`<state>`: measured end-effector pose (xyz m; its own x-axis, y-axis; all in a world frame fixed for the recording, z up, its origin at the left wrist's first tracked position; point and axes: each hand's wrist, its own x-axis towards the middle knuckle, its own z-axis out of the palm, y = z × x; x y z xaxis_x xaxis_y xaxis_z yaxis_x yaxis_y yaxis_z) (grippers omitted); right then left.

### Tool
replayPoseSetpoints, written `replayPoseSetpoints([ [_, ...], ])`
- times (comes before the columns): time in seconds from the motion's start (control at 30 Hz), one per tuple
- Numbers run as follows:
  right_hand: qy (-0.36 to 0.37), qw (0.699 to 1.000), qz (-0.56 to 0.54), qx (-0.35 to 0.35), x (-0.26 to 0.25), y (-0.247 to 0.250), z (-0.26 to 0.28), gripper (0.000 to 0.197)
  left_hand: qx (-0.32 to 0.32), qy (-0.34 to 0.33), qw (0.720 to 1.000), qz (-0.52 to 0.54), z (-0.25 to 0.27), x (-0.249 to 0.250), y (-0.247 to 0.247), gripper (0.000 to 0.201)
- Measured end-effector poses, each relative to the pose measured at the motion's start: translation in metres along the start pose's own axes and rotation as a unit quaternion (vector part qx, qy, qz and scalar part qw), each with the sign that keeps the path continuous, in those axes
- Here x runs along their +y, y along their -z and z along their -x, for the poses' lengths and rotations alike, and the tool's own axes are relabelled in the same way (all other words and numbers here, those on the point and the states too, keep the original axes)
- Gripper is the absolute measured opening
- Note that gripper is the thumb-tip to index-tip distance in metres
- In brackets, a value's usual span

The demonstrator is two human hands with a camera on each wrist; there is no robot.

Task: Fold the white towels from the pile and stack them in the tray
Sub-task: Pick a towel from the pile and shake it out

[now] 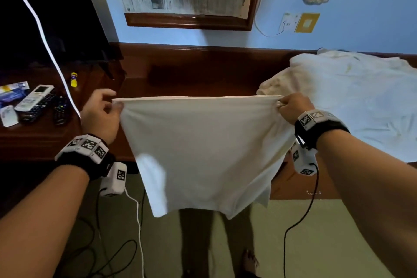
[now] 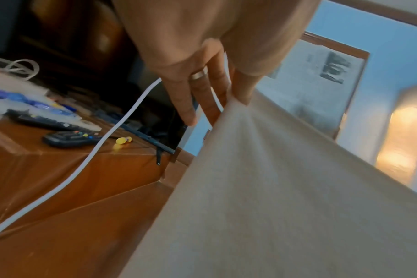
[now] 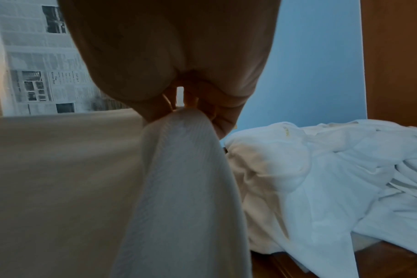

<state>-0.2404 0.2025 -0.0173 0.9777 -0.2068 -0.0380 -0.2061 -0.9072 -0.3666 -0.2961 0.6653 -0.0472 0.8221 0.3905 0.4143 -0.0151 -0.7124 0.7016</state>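
A white towel (image 1: pixel 203 153) is held up in the air in front of the dark wooden counter (image 1: pixel 191 74), its top edge stretched taut and level between both hands, each arm raised and extended forward. One top corner is pinched by the left hand (image 1: pixel 101 110) between thumb and fingers, the other fingers left loose, while the opposite corner is bunched in the curled fingers of the right hand (image 1: pixel 293 106). The pile of white towels (image 1: pixel 352 101) is seen on the counter just right of the right hand, remotes (image 1: pixel 38 104) lie left of the left hand, and bare counter top is left between, behind the hanging towel.
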Motion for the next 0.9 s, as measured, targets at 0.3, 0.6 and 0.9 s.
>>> replayPoseSetpoints([
  [0.3,-0.007,0.994,-0.105,0.013,0.047,-0.050,0.027,0.021,-0.046,0.216,0.972,-0.081,-0.011,-0.040,-0.009,0.024],
  [0.6,-0.145,0.962,-0.166,0.162,0.096,-0.059,0.025,0.023,-0.020,0.279,0.955,-0.094,-0.020,-0.085,0.002,0.038],
  [0.9,-0.171,0.943,-0.160,0.238,0.088,-0.052,0.013,0.032,0.098,0.298,0.949,-0.035,-0.014,-0.088,-0.019,0.043],
])
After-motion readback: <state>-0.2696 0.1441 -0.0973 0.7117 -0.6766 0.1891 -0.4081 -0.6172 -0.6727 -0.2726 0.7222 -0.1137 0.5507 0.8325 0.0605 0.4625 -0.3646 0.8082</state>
